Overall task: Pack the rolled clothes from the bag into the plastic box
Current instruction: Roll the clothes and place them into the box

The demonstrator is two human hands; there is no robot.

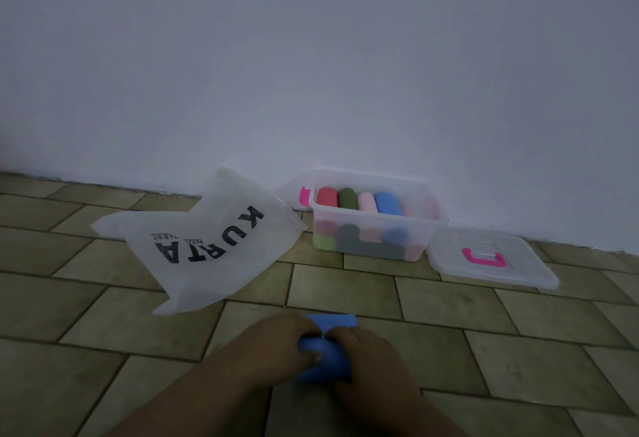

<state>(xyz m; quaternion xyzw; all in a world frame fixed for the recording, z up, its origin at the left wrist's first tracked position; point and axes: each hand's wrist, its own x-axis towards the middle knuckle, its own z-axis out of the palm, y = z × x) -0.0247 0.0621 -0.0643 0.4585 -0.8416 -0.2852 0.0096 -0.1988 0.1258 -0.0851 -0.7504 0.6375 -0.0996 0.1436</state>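
Down on the tiled floor (449, 301), both hands work on a blue cloth (326, 359) near the bottom of the scene. The left hand (276, 343) and the right hand (366, 346) press on it side by side, fingers curled down over the fabric and gripping it, with a flat flap of the cloth poking out on the far side. It looks like the cloth is being rolled or tightened into a roll rather than carried yet.

The plastic box (375, 217) stands open against the wall, well beyond the hands, already holding rolled clothes (359, 199) in red, green, pink and blue, stacked in two layers. Its lid (491, 256) lies on the floor just right of it. The white bag (204, 239) slumps to the left of the box, apparently flat.

I'd say packing is nearly finished. Next, the roll must be held snug so it doesn't unwind, lifted, and fitted into the gap remaining on the right of the top row.
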